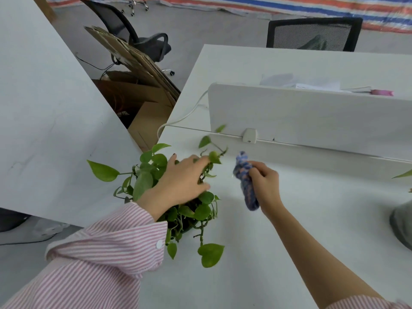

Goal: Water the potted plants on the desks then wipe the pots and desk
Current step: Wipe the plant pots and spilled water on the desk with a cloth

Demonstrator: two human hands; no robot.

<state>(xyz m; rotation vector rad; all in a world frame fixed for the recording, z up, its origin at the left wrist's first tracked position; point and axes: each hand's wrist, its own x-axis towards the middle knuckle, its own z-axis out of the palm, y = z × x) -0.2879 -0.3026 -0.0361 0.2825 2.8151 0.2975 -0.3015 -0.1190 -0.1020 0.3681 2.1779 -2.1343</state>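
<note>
- Green trailing potted plant (pixel 178 197) sits on the white bench (pixel 312 219) near its left edge, vines spilling over the pot's sides; the pot itself is almost wholly hidden under leaves and the arm.
- Left hand (pixel 182 177) reaches in over the foliage, fingers spread and fairly straight, tips among the upper leaves and a thin vine. It touches the leaves; I cannot tell that it grips any stem. Motion blur softens the fingertips.
- Left sleeve (pixel 107 253), pink-and-white striped, is pushed up from the wrist.
- Right hand (pixel 265 186) is just beside the plant, to its right, over the bench, fingers curled round a bunched blue-and-pink cloth (pixel 246 179). Cloth sticks out above and below the fist; whether its lower end touches the bench is unclear.
- White divider panel (pixel 312 117) stands along the back of the bench, a small clip (pixel 249 136) at its base.
- Papers (pixel 312 84) lie on the bench beyond the divider.
- Black mesh chair (pixel 312 34) stands behind that far side; another office chair (pixel 138 36) and flattened cardboard (pixel 133 63) are at the upper left.
</note>
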